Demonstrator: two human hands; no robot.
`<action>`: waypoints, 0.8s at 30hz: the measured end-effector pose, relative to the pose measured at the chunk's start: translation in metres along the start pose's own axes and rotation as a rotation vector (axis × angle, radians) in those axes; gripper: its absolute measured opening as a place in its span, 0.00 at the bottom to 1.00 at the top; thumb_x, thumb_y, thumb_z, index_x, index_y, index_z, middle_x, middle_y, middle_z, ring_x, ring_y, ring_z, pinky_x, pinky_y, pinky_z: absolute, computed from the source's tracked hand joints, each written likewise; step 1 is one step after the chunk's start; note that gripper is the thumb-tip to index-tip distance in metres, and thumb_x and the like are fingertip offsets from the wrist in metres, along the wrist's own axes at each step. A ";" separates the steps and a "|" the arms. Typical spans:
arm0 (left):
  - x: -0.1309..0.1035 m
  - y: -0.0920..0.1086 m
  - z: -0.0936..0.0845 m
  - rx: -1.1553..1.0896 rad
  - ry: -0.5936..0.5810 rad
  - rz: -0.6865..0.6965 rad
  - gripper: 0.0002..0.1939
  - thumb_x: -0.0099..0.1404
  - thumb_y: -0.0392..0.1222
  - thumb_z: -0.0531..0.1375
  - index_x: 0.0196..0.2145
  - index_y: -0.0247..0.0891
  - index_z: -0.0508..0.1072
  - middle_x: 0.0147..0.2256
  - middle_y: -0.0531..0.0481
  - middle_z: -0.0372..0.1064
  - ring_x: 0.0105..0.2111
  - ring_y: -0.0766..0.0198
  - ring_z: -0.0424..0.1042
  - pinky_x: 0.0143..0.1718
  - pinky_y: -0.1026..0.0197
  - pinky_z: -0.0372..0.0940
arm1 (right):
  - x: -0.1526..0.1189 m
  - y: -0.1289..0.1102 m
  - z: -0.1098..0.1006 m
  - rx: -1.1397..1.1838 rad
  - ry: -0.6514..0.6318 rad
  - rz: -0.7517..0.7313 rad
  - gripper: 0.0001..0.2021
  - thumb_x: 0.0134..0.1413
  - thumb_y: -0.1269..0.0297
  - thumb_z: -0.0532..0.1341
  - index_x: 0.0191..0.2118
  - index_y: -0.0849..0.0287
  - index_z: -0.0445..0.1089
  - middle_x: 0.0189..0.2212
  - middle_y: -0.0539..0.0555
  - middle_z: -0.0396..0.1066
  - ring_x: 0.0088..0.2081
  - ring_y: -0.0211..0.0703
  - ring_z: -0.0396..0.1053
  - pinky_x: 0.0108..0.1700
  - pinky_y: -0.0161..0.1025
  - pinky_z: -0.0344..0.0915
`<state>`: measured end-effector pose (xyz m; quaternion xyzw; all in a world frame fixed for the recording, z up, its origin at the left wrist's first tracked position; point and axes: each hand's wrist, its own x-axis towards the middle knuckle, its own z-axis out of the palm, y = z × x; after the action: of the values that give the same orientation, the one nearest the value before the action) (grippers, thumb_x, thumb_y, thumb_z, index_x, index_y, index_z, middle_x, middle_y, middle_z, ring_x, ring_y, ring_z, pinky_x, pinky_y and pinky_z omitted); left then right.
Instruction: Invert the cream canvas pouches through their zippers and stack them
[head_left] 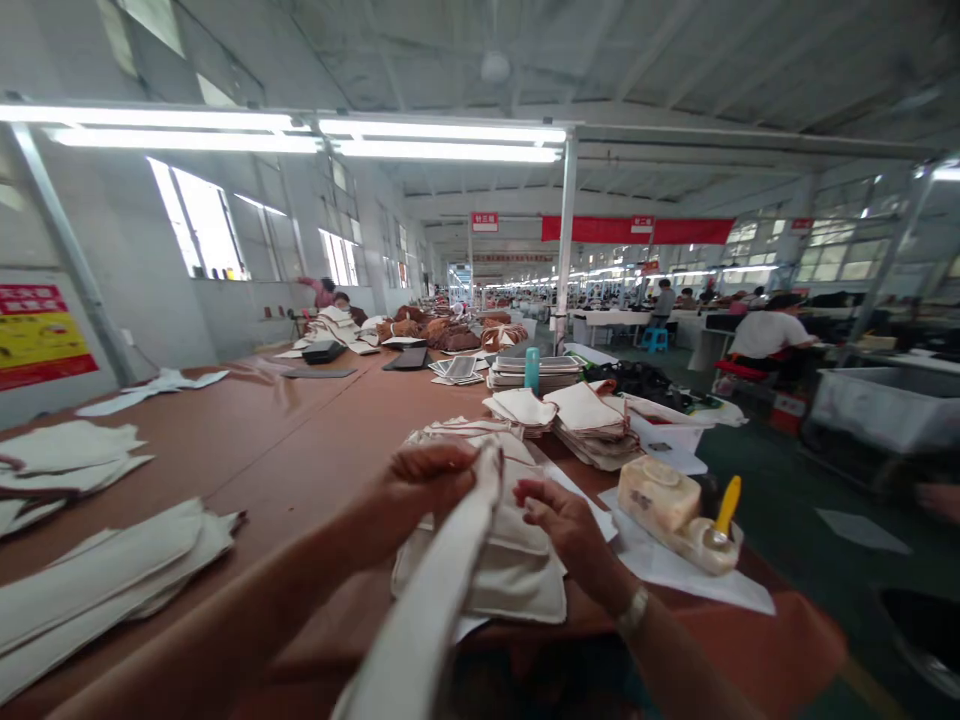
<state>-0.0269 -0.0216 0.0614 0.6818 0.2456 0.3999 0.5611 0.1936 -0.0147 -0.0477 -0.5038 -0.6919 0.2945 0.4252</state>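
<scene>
A long strip of off-white cloth (pixel 442 580) with a dark edge hangs toward me, its upper end pinched in my left hand (pixel 435 478). My right hand (pixel 562 525) is just to the right of the strip, fingers loosely curled and slightly apart, with nothing visible in them. A bracelet or watch circles that wrist. Beneath both hands lies a pile of off-white cloth pieces (pixel 517 580) at the table's near edge. The strip hides part of this pile, and its lower end runs out of the picture.
The brown table (pixel 300 450) bears cloth stacks (pixel 135 570) at left and folded pieces (pixel 592 420) ahead. Right of my hand stand a cream block-shaped container (pixel 660 492) and a tub with a yellow-handled tool (pixel 726 508). A person (pixel 772 335) sits farther right, beside a white bin (pixel 885 405).
</scene>
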 end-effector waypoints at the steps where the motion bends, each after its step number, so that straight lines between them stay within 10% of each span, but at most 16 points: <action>1: -0.003 -0.006 0.011 -0.048 -0.077 -0.034 0.10 0.63 0.43 0.66 0.38 0.32 0.74 0.36 0.50 0.67 0.35 0.64 0.68 0.36 0.63 0.66 | -0.014 -0.011 -0.007 0.068 0.019 -0.014 0.18 0.69 0.63 0.48 0.60 0.55 0.64 0.55 0.57 0.70 0.52 0.47 0.70 0.50 0.42 0.69; 7: -0.013 -0.049 0.067 -0.155 -0.274 -0.095 0.08 0.63 0.42 0.65 0.36 0.34 0.73 0.35 0.51 0.63 0.35 0.67 0.63 0.35 0.67 0.60 | -0.089 -0.045 -0.031 0.658 -0.013 0.102 0.18 0.56 0.66 0.58 0.52 0.54 0.73 0.46 0.54 0.76 0.45 0.51 0.72 0.45 0.41 0.68; 17: -0.012 -0.040 0.066 -0.022 -0.337 -0.195 0.16 0.55 0.47 0.70 0.34 0.32 0.73 0.27 0.54 0.64 0.25 0.70 0.58 0.25 0.69 0.53 | -0.102 -0.033 -0.025 0.660 -0.102 -0.006 0.12 0.62 0.54 0.58 0.46 0.54 0.69 0.39 0.53 0.72 0.40 0.46 0.69 0.40 0.38 0.65; 24: -0.006 -0.022 0.053 0.175 -0.405 -0.219 0.14 0.60 0.49 0.65 0.31 0.33 0.74 0.26 0.55 0.63 0.26 0.69 0.58 0.27 0.67 0.54 | -0.108 -0.039 -0.027 -0.091 0.079 -0.284 0.06 0.69 0.64 0.49 0.42 0.54 0.62 0.33 0.52 0.69 0.33 0.43 0.67 0.35 0.39 0.60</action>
<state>0.0156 -0.0505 0.0361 0.7635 0.2344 0.1691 0.5776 0.2142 -0.1303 -0.0346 -0.4307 -0.7516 0.1796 0.4661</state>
